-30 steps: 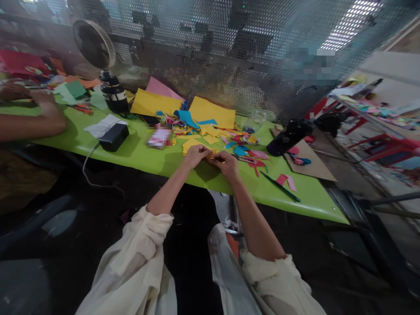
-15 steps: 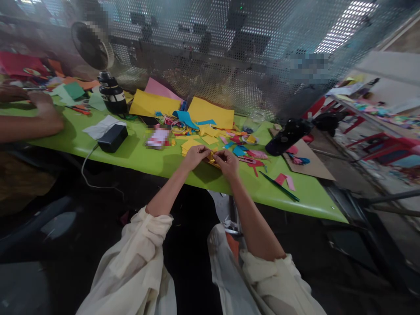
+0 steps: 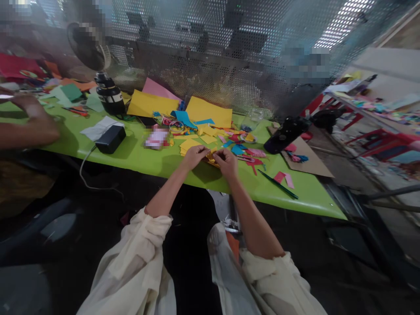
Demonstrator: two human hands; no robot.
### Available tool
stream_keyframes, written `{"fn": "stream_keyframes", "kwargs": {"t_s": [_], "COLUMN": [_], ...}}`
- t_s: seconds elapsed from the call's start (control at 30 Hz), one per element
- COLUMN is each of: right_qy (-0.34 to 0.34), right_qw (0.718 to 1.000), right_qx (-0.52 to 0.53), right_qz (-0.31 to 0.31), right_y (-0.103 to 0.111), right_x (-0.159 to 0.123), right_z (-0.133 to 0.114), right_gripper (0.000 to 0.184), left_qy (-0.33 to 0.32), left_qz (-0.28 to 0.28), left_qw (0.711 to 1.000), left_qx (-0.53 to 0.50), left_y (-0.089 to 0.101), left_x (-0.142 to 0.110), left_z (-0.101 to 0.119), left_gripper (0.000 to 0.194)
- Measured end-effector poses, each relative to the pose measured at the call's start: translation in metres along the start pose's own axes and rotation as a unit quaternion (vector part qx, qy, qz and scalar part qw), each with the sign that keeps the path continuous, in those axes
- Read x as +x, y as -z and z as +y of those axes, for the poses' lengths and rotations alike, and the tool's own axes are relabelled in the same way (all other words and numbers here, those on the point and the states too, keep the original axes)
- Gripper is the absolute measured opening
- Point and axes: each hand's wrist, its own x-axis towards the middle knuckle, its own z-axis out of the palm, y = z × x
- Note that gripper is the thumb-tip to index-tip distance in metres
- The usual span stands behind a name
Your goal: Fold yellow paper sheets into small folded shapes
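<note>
Near the front edge of the green tabletop (image 3: 144, 164), my left hand (image 3: 194, 156) and my right hand (image 3: 227, 161) face each other with closed fingertips. Between them is a small piece of yellow paper (image 3: 211, 156), pinched from both sides; its exact shape is hidden by the fingers. More yellow paper shows just beneath. Several yellow paper squares (image 3: 187, 145) lie beside and behind my left hand. Close to my right hand are blue paper scraps (image 3: 238, 149), a red paper piece (image 3: 254, 163) and a small pink-handled tool (image 3: 245, 158) I cannot identify.
Yellow sheets (image 3: 210, 111) lean at the back by a glass jar (image 3: 252, 120). A dark bottle (image 3: 285, 134) and a green pen-like stick (image 3: 278, 183) are on the right. Leftward are a black power adapter (image 3: 110, 139), a black bottle (image 3: 110, 97) and another person's arm (image 3: 36, 124).
The whole view has shifted slightly. My fingertips stay at the yellow paper with little movement. The other person's hand at the left has moved a little.
</note>
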Motion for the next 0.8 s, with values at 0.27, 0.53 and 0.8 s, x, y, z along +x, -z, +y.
{"fn": "stream_keyframes", "kwargs": {"t_s": [0.27,0.53,0.8], "right_qy": [0.011,0.010,-0.031], "right_qw": [1.000,0.999,0.994], "right_qx": [-0.010,0.025,0.100], "right_qz": [0.004,0.019,0.019], "right_y": [0.0001,-0.0013,-0.0015], "right_x": [0.0002,0.0023,0.0039], "right_z": [0.0011,0.0018,0.0030], "right_gripper": [0.015,0.028,0.043], "left_qy": [-0.005,-0.020,0.050], "left_qz": [-0.002,0.012,0.060], "left_qw": [1.000,0.998,0.996], "left_qx": [0.006,0.054,-0.032], "left_y": [-0.0014,0.0009,-0.0005], "left_x": [-0.0011,-0.0007,0.0013], "left_z": [0.0000,0.0002,0.0024], "left_gripper": [0.021,0.016,0.017]}}
